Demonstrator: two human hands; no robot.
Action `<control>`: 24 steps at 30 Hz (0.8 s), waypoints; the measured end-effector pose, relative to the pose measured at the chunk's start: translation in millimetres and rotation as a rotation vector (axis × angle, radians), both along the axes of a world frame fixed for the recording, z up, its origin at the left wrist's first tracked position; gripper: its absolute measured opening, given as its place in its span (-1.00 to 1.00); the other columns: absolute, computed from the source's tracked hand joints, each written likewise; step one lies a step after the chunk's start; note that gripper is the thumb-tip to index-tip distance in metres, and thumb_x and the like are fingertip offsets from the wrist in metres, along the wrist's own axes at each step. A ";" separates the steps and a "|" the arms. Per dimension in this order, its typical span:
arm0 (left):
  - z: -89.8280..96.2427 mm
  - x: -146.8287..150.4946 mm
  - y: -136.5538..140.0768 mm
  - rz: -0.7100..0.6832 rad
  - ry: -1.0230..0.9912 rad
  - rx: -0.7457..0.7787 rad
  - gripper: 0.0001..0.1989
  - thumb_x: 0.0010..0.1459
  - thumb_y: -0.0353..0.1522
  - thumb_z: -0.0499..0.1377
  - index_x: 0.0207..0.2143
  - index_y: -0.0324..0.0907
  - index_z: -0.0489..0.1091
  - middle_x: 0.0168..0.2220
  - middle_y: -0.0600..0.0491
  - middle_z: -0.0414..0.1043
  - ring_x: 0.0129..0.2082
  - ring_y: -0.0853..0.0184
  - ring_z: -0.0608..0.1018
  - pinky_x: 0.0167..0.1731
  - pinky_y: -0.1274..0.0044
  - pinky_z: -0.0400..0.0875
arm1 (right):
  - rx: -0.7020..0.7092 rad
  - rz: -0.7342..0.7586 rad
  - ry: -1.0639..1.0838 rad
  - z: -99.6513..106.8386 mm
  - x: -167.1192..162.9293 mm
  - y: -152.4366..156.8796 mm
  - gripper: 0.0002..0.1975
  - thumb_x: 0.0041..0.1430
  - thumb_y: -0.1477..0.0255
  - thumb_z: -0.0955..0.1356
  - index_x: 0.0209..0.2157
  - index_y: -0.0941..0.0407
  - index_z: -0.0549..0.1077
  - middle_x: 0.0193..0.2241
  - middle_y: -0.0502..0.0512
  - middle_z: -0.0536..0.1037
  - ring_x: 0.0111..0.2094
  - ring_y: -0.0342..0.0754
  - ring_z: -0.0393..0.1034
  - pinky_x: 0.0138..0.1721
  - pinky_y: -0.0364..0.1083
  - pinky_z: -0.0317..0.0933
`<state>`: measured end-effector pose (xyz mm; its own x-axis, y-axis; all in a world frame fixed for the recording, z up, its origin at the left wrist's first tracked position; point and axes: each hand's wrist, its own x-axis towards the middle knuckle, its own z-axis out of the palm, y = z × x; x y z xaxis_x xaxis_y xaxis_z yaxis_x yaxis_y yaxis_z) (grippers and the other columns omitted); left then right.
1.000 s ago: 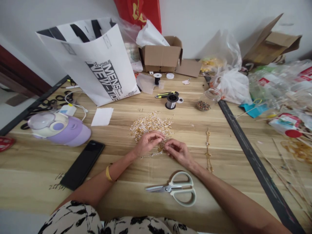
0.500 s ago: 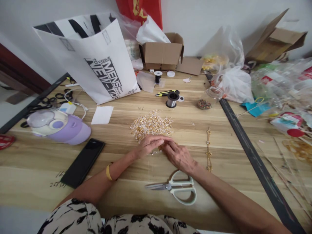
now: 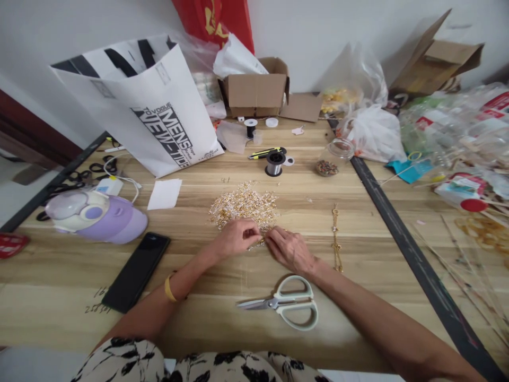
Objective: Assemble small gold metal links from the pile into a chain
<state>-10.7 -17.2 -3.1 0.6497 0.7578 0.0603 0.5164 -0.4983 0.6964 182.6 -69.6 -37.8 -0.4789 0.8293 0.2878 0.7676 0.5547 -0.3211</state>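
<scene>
A loose heap of small gold and silver chain pieces (image 3: 243, 204) lies on the wooden table. At its near edge, my left hand (image 3: 237, 237) is curled, thumb and forefinger pinched together. Close by on the right, my right hand (image 3: 292, 249) has its fingers bent and pressed together, tips pointing at the left hand. Small glittering bits show between and beneath the fingertips; what either hand pinches is too small to make out. White-handled scissors (image 3: 296, 302) rest just below my right hand, and a gold chain (image 3: 336, 239) is laid out straight to its right.
Left are a black phone (image 3: 137, 271), a purple-and-white bottle (image 3: 99, 216) and a white paper (image 3: 164, 193). Behind the heap stand a wire spool (image 3: 274, 163), a yellow-black cutter (image 3: 262, 153) and a bead jar (image 3: 336, 156). A large paper bag (image 3: 147, 116) and a cardboard box (image 3: 257, 91) stand farther back.
My hands, their fingertips overlapping before, have drawn slightly apart. The left fingers have gone from stretched out to a pinch. The whole view has shifted a little.
</scene>
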 end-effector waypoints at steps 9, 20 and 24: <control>4.5 -1.0 -8.6 -0.177 0.377 0.160 -0.91 0.10 -0.46 0.12 -0.43 -0.22 0.41 -0.41 0.01 0.42 -0.37 0.28 0.44 -0.35 0.53 0.22 | -0.085 -0.015 0.191 -1.6 5.6 1.6 -0.85 0.30 0.45 0.17 -0.30 0.14 0.32 -0.49 0.06 0.46 -0.49 -0.11 0.34 -0.43 -0.17 0.07; 2.8 -18.1 -28.1 -0.265 0.444 0.144 -0.86 0.19 -0.44 0.04 -0.38 -0.22 0.38 -0.36 0.03 0.43 -0.31 0.32 0.45 -0.27 0.54 0.24 | -0.046 0.149 0.332 -2.5 6.5 -0.6 -0.89 0.28 0.50 0.20 -0.30 0.14 0.32 -0.47 0.07 0.43 -0.47 -0.12 0.32 -0.43 -0.17 0.16; -0.3 -28.2 -28.1 -0.279 0.399 0.114 -0.86 0.17 -0.44 0.06 -0.40 -0.21 0.40 -0.39 0.05 0.42 -0.34 0.34 0.43 -0.31 0.56 0.22 | -0.079 0.245 0.392 1.3 5.8 0.8 -0.89 0.28 0.51 0.20 -0.30 0.14 0.34 -0.38 0.13 0.44 -0.37 -0.09 0.34 -0.36 -0.14 0.24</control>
<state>-38.8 -45.3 -3.4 0.8158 0.5552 -0.1619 0.5680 -0.7166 0.4048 188.5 -68.8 -36.5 -0.5311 0.7318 0.4271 0.4290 0.6669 -0.6093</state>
